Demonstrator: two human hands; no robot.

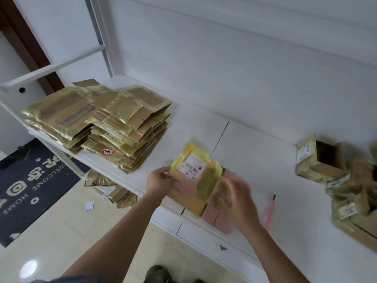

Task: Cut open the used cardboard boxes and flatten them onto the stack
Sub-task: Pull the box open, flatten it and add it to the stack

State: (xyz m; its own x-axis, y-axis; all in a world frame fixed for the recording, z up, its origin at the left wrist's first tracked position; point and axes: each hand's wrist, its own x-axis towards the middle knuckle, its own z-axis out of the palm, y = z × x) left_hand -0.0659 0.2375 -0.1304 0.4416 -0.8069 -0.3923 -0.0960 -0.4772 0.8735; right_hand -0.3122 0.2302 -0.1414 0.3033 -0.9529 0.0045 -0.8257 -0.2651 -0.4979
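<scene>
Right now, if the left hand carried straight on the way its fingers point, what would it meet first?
The left hand already grips the box; beyond it, probably the blurred right hand, though depth is unclear.

both hands [161, 181] [234, 198] on a flattened taped box [199, 180] over the white shelf [265, 170], near the cardboard stack [106, 123]

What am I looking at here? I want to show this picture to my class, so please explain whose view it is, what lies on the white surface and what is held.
One camera, worn on a person's head, looks down at their bare hands. The left hand grips a flattened box wrapped in yellow tape; the right hand is blurred against it. On the white table lie a stack of flattened boxes at left, a pink cutter, and uncut boxes at right.
</scene>
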